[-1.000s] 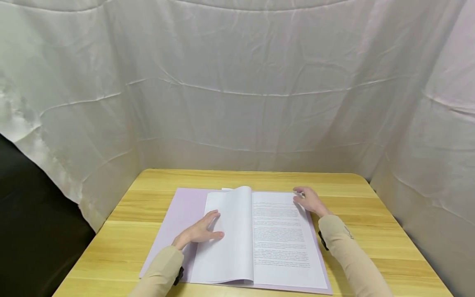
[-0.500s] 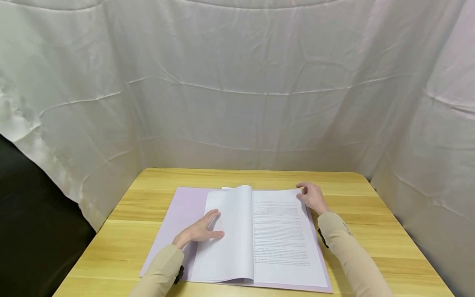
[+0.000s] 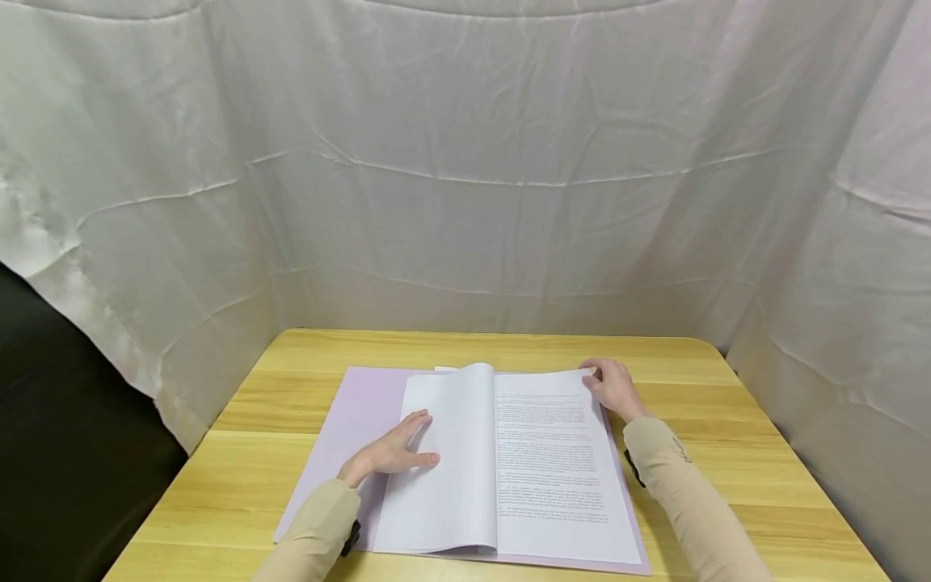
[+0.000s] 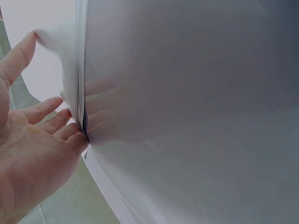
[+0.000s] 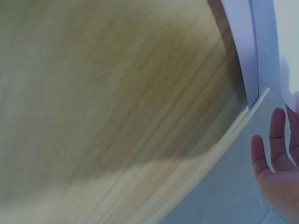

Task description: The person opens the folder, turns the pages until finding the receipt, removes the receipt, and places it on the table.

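Observation:
A booklet with a lilac cover (image 3: 367,404) lies open on the table, its turned white pages (image 3: 451,501) curving up at the spine. My left hand (image 3: 393,449) rests on those turned pages, fingers spread and mostly straight. In the left wrist view the left hand (image 4: 42,140) lies at the edge of the page stack (image 4: 80,70). My right hand (image 3: 612,388) pinches the top right corner of the printed right page (image 3: 553,461), and that corner is slightly raised. The right wrist view shows only part of the right hand (image 5: 282,168), beside the cover's edge (image 5: 243,42).
The booklet lies on a light wooden table (image 3: 727,453) with rounded far corners. A pale grey curtain (image 3: 509,226) hangs behind and at both sides. Dark material (image 3: 65,453) shows at the lower left. A small white tab (image 3: 445,369) sticks out past the booklet's top edge.
My right hand has moved slightly up and right and closed on the page's top right corner, which has lifted a little. The left hand has stayed in place.

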The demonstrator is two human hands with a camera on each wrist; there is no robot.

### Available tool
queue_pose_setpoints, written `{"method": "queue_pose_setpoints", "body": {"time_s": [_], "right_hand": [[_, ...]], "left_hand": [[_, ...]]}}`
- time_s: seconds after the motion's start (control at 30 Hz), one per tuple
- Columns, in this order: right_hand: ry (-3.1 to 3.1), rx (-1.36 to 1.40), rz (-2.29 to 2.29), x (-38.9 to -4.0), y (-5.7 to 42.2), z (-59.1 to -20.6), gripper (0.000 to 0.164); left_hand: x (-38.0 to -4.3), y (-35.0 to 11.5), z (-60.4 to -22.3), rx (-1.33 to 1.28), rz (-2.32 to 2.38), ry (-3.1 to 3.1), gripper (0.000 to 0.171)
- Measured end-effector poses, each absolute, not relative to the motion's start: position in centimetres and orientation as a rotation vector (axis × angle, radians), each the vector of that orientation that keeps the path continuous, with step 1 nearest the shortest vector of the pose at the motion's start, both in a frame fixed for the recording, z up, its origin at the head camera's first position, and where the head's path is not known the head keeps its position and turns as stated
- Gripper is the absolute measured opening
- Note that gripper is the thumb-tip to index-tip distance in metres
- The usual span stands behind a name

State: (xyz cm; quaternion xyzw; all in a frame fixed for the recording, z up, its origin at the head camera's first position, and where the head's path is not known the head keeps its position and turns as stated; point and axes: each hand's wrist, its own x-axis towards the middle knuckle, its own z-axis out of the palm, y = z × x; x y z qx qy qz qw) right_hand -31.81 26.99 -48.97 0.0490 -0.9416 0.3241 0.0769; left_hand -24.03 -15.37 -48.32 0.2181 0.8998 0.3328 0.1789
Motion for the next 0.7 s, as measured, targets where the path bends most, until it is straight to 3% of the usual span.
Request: {"method": "queue_pose_setpoints", "body": {"time_s": [0.27, 0.7], "right_hand": [[-2.797, 0.095, 0.969, -31.60, 26.84, -49.01, 0.014], [-2.811, -0.001, 0.959, -31.30, 26.65, -48.87, 0.017]], "left_hand": [[-24.12, -15.33, -48.31, 0.619, 0.931, 2.551, 0.083], [-23.94, -15.40, -48.17, 0.613, 0.937, 2.544, 0.083]]}}
